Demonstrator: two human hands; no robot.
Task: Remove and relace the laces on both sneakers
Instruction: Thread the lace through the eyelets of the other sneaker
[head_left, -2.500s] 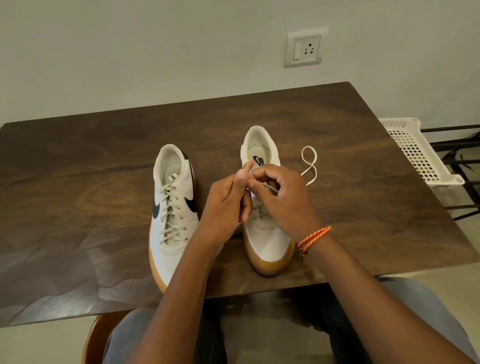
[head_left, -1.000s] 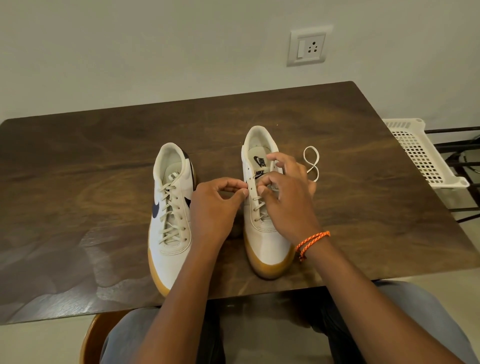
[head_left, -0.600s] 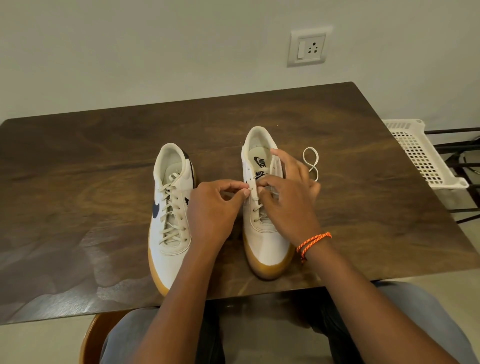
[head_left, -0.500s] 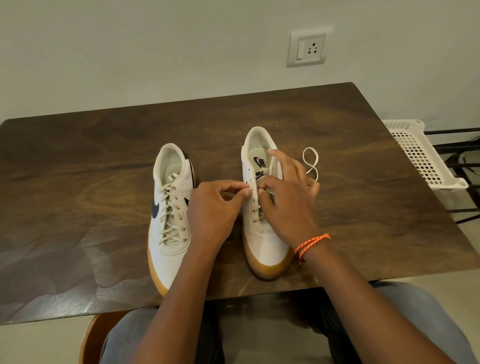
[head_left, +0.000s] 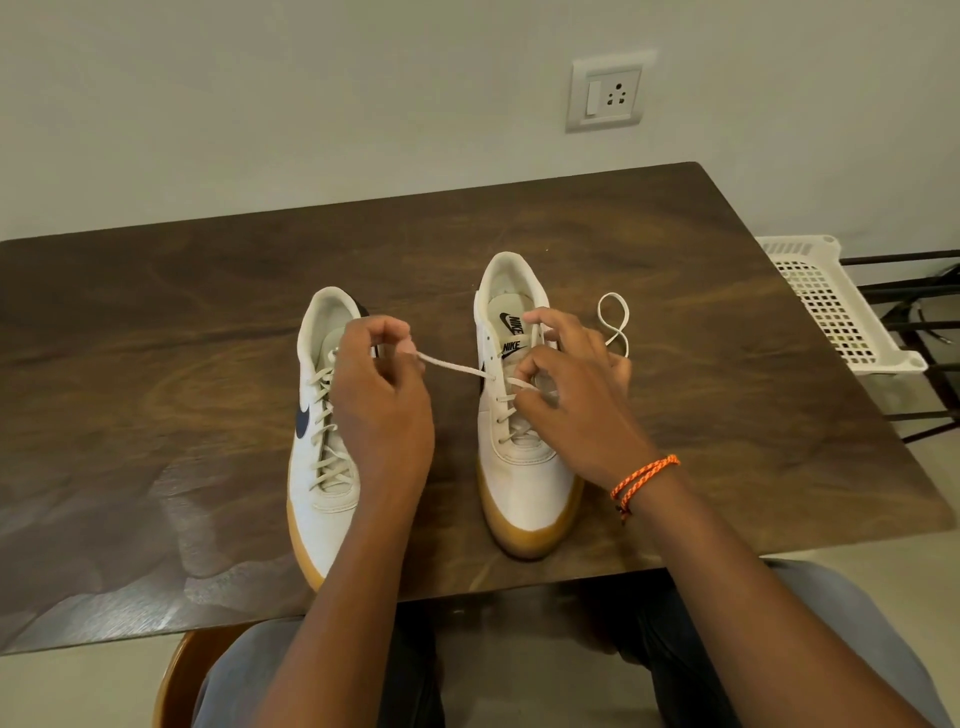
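Note:
Two white sneakers with tan soles stand side by side on the wooden table, toes toward me. The left sneaker is laced to the top and partly hidden by my left hand. The right sneaker is laced partway. My left hand pinches one end of the cream lace and holds it taut, stretched leftward from an eyelet. My right hand rests over the right sneaker's tongue, fingers curled at the upper eyelets. The lace's other end lies looped on the table right of the shoe.
A white perforated plastic basket sits just past the table's right edge, on dark metal bars. A wall socket is on the wall behind. My knees and a wooden chair seat show under the near table edge.
My left hand has moved left, away from the right sneaker, drawing a length of lace out through an eyelet. My right hand stays at the eyelets.

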